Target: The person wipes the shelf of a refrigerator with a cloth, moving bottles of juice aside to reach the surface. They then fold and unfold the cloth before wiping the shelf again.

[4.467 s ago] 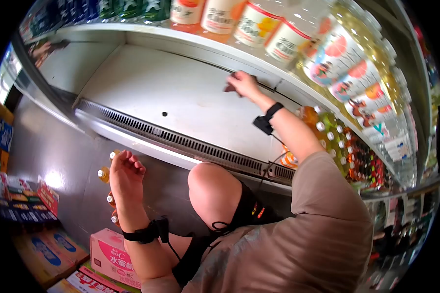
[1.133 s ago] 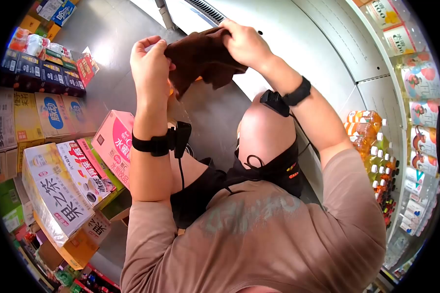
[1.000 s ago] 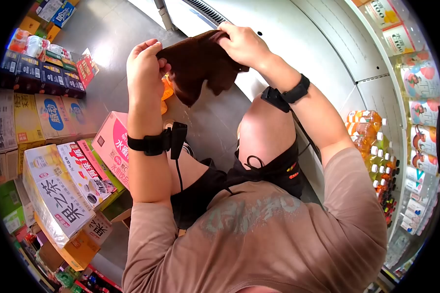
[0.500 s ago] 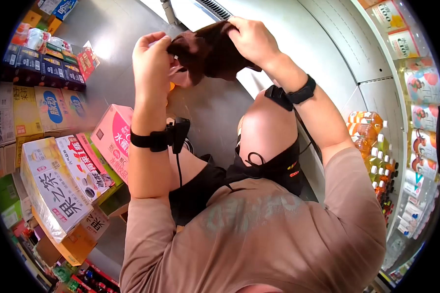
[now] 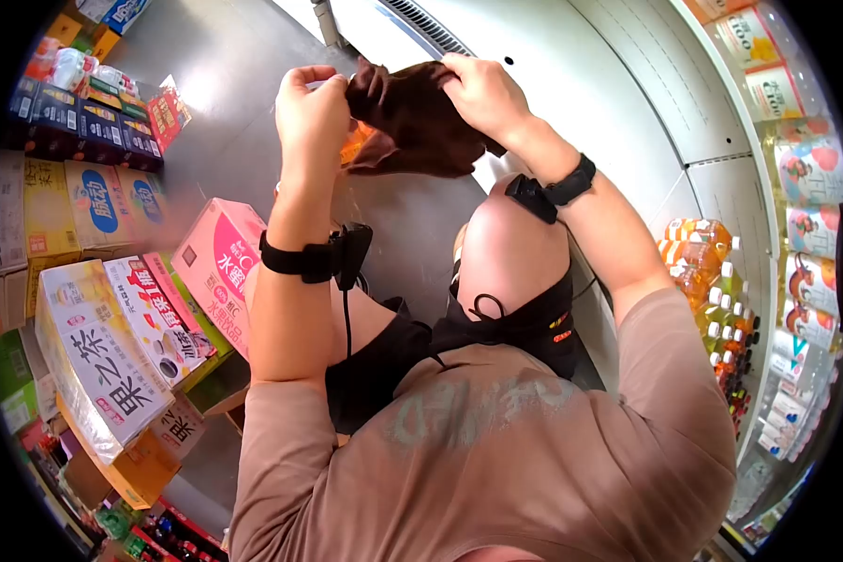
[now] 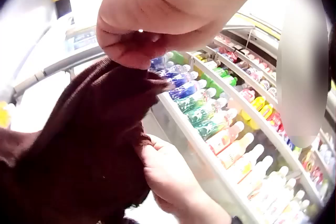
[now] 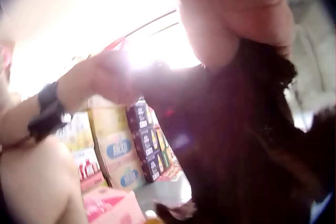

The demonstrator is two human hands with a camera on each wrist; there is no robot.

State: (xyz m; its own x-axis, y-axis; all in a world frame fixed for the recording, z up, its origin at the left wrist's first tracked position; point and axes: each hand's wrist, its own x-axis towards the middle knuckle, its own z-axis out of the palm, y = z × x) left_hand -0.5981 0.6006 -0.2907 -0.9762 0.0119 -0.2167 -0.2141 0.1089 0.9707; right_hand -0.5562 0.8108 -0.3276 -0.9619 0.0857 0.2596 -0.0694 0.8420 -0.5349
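A dark brown cloth (image 5: 421, 122) hangs stretched between both hands, in front of the knees and above the floor. The left hand (image 5: 311, 117) pinches its left corner between thumb and fingers. On the other side the right hand (image 5: 487, 94) grips the upper right edge. In the left wrist view the cloth (image 6: 94, 140) drops in folds below the left hand (image 6: 157, 19), and the right hand (image 6: 170, 176) holds it lower down. The right wrist view shows the cloth (image 7: 241, 140) hanging from the right hand (image 7: 236, 14). An orange bottle is partly hidden behind the cloth.
To the right lies the white cooler base (image 5: 609, 84) with a slotted vent (image 5: 426, 26). Bottles (image 5: 698, 253) stand at its far end, below shelves of labelled drinks (image 5: 810, 229). Drink cartons (image 5: 103, 351) and a pink box (image 5: 220, 267) are stacked at the left on the grey floor (image 5: 225, 122).
Earlier the right hand was on the cooler base with the cloth and the left was free. Now both hold it up over the floor; in the last second it shifted slightly right and its folds changed.
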